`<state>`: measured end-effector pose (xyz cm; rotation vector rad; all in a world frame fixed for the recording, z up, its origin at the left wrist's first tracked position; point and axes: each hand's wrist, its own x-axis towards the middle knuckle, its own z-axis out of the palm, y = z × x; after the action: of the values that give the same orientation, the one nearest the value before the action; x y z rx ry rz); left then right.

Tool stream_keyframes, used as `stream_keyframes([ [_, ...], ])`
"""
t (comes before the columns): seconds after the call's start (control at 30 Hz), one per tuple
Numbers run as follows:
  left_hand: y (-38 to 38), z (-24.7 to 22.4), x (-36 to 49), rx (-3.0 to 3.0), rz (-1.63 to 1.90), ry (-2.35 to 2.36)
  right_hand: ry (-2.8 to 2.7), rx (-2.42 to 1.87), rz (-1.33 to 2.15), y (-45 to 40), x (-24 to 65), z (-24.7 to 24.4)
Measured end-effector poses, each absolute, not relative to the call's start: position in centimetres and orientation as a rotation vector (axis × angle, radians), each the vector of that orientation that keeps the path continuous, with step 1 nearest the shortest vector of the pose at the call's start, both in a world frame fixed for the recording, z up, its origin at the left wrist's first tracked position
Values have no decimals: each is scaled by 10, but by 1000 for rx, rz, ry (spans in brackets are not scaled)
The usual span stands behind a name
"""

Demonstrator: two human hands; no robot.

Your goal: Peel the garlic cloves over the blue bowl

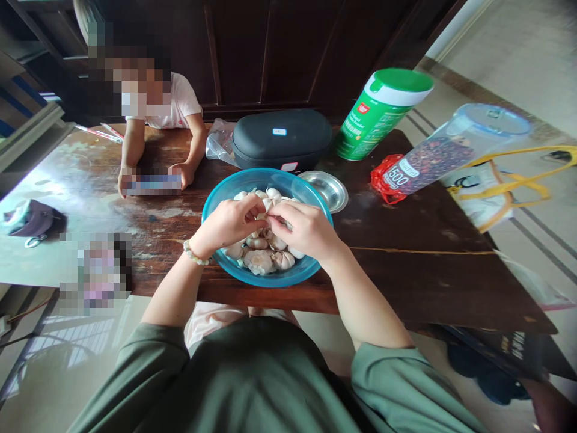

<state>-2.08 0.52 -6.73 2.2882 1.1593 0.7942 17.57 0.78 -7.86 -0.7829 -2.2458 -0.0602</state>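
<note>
A blue plastic bowl [265,279] full of garlic bulbs [260,262] stands at the table's near edge. Over it, my left hand [234,221] and my right hand [306,227] meet with curled fingers. Between their fingertips is a piece of garlic [267,207], partly hidden by the fingers. A bead bracelet [195,254] circles my left wrist. Just behind the bowl's right side sits a shallow metal dish [331,189], apart from both hands.
Beyond the bowl lies a black oval case [282,139]. A green canister [378,117] and a clear jar [444,150] stand at the back right. Across the wooden table [406,264], another person [184,99] holds a phone-like device. A small pouch [31,218] lies far left.
</note>
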Motion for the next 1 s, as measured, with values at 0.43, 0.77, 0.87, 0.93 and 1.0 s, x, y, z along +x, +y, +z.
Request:
stream_keyframes([
  [0.43,6,-69,-21,2145,882,1060,-2164,-893,-197,8,175,-79],
  [0.77,5,-65,-23,1600,1044,753,-2159,-1071,-129,9,176,-79],
  [0.87,6,-64,-26,1492,1080,685,-2229,-1139,-114,8,175,-79],
  [0.93,8,-64,-28,1465,1077,673,-2291,-1165,-100,8,174,-79],
  [1.0,9,-64,-31,1449,1061,671,-2325,-1138,-73,7,174,-79],
])
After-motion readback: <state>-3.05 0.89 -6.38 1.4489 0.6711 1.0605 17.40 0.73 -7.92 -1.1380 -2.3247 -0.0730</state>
